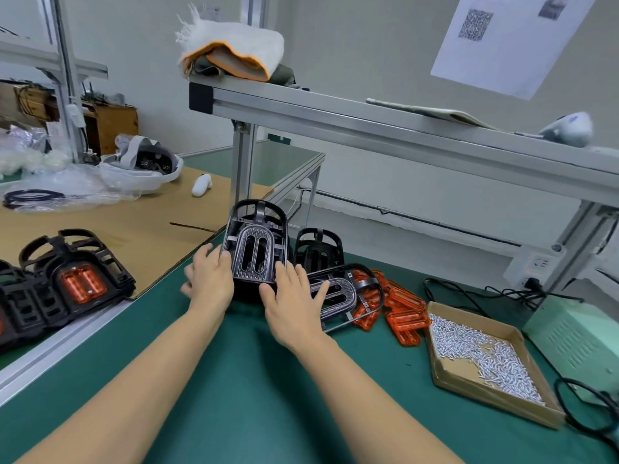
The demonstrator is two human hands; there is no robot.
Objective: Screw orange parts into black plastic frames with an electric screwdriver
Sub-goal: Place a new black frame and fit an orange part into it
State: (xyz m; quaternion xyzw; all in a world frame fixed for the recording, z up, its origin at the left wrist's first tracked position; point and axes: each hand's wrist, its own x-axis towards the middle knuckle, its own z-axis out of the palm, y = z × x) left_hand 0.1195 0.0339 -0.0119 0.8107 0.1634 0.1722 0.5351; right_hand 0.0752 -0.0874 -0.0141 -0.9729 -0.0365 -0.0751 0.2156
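A black plastic frame (256,242) with a grey patterned insert stands tilted up on the green mat. My left hand (209,279) grips its left edge, fingers curled round the side. My right hand (294,296) touches its lower right corner with spread, mostly straight fingers. More black frames (318,249) lie just behind and to the right. Several orange parts (402,313) are heaped beside them. Finished frames with orange parts (67,279) are stacked at the left. No electric screwdriver is in sight.
A cardboard tray of small silver screws (482,356) sits at the right, with a pale green power unit (576,336) and black cables beyond it. An aluminium shelf rail (368,118) crosses overhead. A brown cardboard sheet (134,226) covers the left bench.
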